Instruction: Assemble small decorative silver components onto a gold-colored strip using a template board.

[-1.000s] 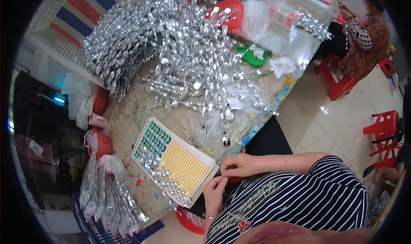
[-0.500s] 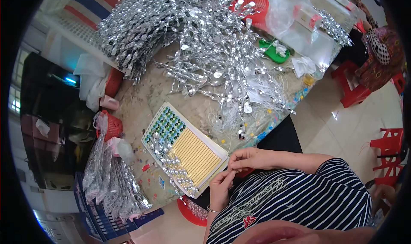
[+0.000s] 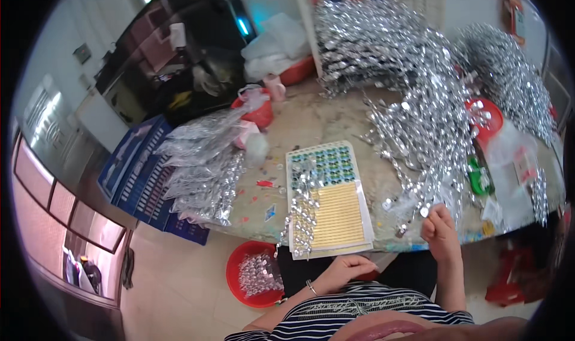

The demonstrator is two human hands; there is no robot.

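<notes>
My right hand [image 3: 440,230] is raised over the table's front edge, fingers curled closed. It is beside the trailing ends of a heap of shiny silver strands [image 3: 419,95]; what it grips, if anything, is too small to make out. Low by my lap, my left hand [image 3: 347,270] has its fingers pressed together, and anything between them is hidden. Just beyond it lies a stack of cards [image 3: 338,218] with yellow strips and rows of blue-green oval pieces. Silver beaded strands [image 3: 304,218] rest along the cards' left side.
Bagged silver strands [image 3: 203,167] overlap a blue crate [image 3: 135,167] at the left. A red basin [image 3: 236,269] with silver pieces stands below the table. A red basket [image 3: 488,122], a green dish [image 3: 478,176] and more silver strands [image 3: 509,71] are at the right.
My hands have parted: the right moved away to the strand ends, while the left stays low near the cards. The view has turned left, showing more of the crate and red basin.
</notes>
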